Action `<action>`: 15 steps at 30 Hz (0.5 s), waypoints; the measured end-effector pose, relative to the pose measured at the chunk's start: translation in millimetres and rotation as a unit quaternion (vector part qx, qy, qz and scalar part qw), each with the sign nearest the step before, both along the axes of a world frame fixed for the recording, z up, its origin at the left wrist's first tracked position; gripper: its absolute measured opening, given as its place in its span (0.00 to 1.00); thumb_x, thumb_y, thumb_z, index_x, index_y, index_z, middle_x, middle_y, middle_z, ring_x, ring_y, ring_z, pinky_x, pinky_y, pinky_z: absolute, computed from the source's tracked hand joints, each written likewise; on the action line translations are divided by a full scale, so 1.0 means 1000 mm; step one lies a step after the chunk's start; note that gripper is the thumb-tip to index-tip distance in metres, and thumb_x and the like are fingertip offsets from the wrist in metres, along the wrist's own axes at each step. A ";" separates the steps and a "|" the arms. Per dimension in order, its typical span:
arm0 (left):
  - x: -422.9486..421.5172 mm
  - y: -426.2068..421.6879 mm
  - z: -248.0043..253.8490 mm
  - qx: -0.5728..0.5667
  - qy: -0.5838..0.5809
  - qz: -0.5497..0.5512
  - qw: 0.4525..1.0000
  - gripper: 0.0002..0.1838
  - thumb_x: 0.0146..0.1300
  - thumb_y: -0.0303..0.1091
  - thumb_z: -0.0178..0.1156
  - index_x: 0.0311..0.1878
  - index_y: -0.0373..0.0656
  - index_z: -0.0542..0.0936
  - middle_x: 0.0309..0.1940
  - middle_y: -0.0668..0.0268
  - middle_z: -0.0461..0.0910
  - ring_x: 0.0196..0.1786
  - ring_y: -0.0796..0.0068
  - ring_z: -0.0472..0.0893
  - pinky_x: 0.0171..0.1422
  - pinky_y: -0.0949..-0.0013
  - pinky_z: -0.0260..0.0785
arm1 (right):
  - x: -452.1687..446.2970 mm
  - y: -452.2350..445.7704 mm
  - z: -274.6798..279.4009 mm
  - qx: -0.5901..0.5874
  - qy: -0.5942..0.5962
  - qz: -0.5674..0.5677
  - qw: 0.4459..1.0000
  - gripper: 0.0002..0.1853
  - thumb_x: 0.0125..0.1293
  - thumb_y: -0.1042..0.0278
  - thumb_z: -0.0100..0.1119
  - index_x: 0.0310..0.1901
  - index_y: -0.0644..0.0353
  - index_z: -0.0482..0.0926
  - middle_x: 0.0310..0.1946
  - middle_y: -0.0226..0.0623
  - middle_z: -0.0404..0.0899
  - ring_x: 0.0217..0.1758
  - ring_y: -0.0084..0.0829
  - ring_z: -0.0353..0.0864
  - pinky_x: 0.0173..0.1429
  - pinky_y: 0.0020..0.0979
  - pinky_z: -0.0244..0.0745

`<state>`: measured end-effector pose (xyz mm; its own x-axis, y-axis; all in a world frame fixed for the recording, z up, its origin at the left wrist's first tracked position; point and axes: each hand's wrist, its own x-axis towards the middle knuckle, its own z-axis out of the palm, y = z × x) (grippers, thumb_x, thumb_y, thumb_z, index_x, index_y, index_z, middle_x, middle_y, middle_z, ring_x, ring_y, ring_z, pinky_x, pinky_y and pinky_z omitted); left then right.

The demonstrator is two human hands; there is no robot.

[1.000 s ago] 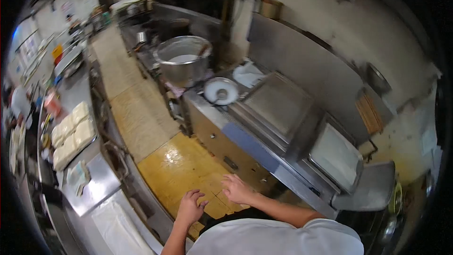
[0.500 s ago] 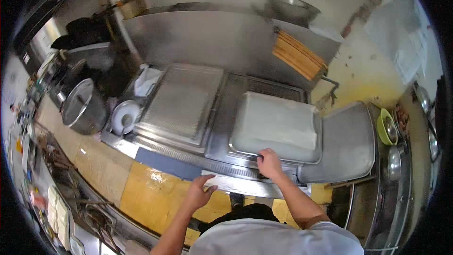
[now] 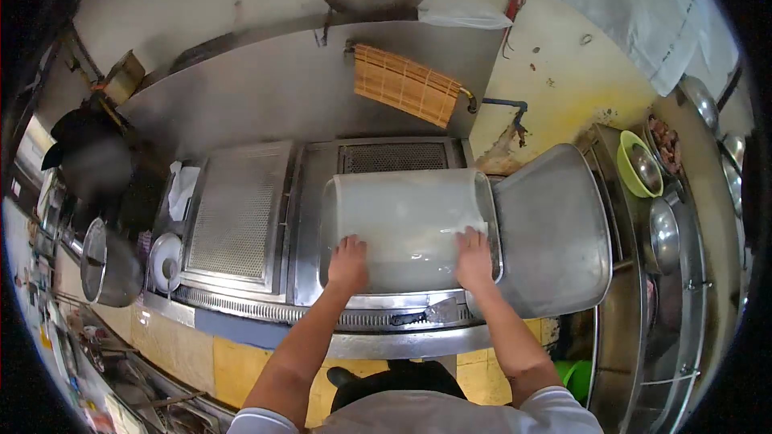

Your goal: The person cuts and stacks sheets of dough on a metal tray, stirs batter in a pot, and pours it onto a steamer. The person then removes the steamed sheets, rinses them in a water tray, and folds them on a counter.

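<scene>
Here's the pale, milky sheet [image 3: 406, 209], smooth and faintly see-through, spread right across a shallow metal tray [image 3: 495, 229]! It's glinting wet toward the front, slightly rumpled at its right edge, its back edge straight along the tray's far side. And the tray: rounded corners, shiny rim, lying on the steel counter [image 3: 308, 249].

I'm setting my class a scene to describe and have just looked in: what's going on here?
A person has both hands at a covered metal tray on a steel counter. The left hand and right hand rest on the pale sheet over it, the right near the sheet's edge. A black-handled scraper lies in front, and a slatted mat hangs behind.
</scene>
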<state>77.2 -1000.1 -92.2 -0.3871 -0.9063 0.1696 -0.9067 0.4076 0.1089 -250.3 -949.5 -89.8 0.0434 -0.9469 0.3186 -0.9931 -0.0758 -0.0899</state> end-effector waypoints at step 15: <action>0.031 0.003 0.056 0.277 -0.091 -0.080 0.953 0.12 0.61 0.35 0.58 0.45 0.53 0.88 0.46 0.55 0.88 0.52 0.52 0.86 0.61 0.48 0.75 | -0.017 -0.006 0.048 0.403 0.030 0.015 0.914 0.16 0.61 0.68 0.58 0.50 0.56 0.86 0.48 0.50 0.87 0.54 0.50 0.86 0.61 0.49 0.80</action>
